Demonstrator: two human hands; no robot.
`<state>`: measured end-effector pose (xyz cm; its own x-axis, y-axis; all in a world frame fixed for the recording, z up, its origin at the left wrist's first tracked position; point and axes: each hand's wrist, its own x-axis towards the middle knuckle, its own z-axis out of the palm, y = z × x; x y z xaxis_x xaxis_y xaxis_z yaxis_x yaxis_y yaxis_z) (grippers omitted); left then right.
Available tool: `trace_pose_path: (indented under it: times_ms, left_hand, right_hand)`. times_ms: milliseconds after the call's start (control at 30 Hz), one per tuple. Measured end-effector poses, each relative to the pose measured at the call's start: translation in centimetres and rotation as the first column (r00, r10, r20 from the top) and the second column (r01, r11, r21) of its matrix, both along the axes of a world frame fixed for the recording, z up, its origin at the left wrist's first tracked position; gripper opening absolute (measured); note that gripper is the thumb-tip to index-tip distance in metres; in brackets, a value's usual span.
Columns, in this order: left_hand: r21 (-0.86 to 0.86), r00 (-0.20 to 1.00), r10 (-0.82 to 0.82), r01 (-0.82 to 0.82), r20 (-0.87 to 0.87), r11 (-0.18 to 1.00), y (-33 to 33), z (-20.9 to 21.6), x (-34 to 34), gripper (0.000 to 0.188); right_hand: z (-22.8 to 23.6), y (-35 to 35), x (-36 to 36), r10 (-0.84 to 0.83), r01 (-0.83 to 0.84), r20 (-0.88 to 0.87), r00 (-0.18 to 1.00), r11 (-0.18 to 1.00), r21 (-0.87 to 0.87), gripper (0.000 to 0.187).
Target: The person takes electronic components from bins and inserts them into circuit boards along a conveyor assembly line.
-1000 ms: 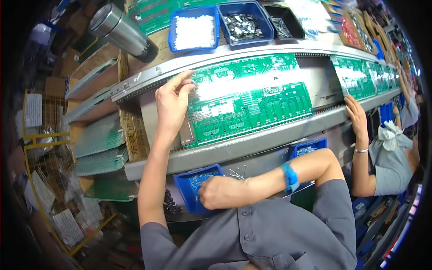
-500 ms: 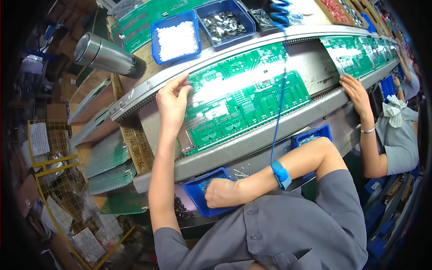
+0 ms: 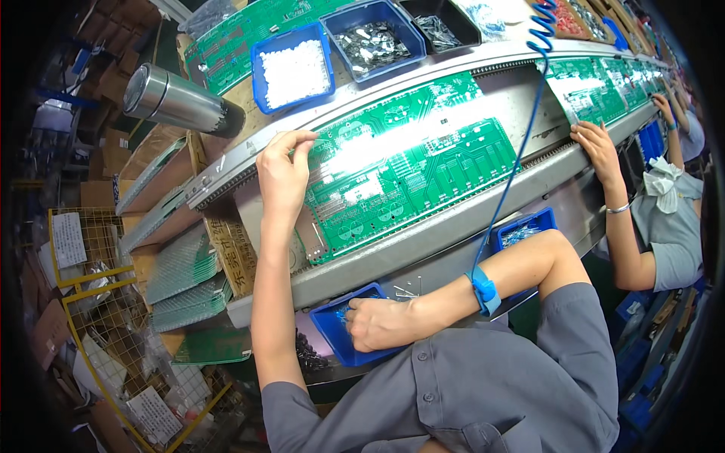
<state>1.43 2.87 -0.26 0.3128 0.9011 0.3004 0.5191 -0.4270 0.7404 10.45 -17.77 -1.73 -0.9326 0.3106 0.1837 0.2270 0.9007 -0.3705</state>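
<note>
A large green circuit board (image 3: 423, 177) lies on the conveyor rails in front of me. My left hand (image 3: 281, 170) is at its upper left edge, fingers bent, with thumb and forefinger close together; anything between them is too small to make out. Close to my body, my right hand (image 3: 377, 325) is curled down in a blue bin (image 3: 326, 332) of small thin leaded parts. Its fingertips are hidden, so what they grip cannot be seen. A blue wrist strap (image 3: 484, 293) with a coiled cord (image 3: 541, 38) is on my right arm.
Beyond the metal rail (image 3: 362, 253) stand blue bins of white parts (image 3: 294, 72) and metal parts (image 3: 374, 45), and a steel flask (image 3: 181, 102). Stacked boards (image 3: 185, 279) are at left. A co-worker's hand (image 3: 596, 151) touches the conveyor at right.
My left hand has shifted slightly left, its thumb and forefinger nearer each other. My right hand stays in the bin, its knuckles turned slightly. The blue cord has swung right.
</note>
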Motion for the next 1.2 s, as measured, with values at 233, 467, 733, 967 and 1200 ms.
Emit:
trace_pose_path:
  times_ms: [233, 467, 733, 967, 1200]
  left_hand:
    - [-0.117, 0.980, 0.025, -0.002, 0.199, 0.993, 0.3, -1.1, -0.9, 0.017]
    - [-0.222, 0.954, 0.060, 0.008, 0.294, 0.975, 0.0, -1.1, -0.7, 0.017]
    - [-0.186, 0.973, -0.002, 0.046, 0.232, 0.981, -0.1, -1.0, -1.0, 0.014]
    - [-0.283, 0.958, 0.030, 0.054, 0.286, 0.957, -0.3, -1.0, -0.6, 0.012]
    - [-0.242, 0.986, -0.010, 0.050, 0.166, 0.969, 0.2, -1.6, -0.5, 0.010]
  right_hand:
    - [-0.9, 0.0, 0.1, -0.026, 0.024, -0.036, 0.999, 0.998, -0.059, 0.010]
    - [-1.1, 0.1, 0.2, -0.050, 0.045, -0.079, 0.996, 0.997, -0.056, 0.012]
    - [-1.1, 0.3, 0.3, -0.039, 0.035, -0.064, 0.997, 0.997, -0.062, 0.012]
    - [-1.1, 0.2, 0.3, -0.037, 0.034, -0.050, 0.998, 0.997, -0.071, 0.013]
    - [-1.0, 0.3, 0.3, -0.038, 0.035, -0.036, 0.999, 0.996, -0.079, 0.013]
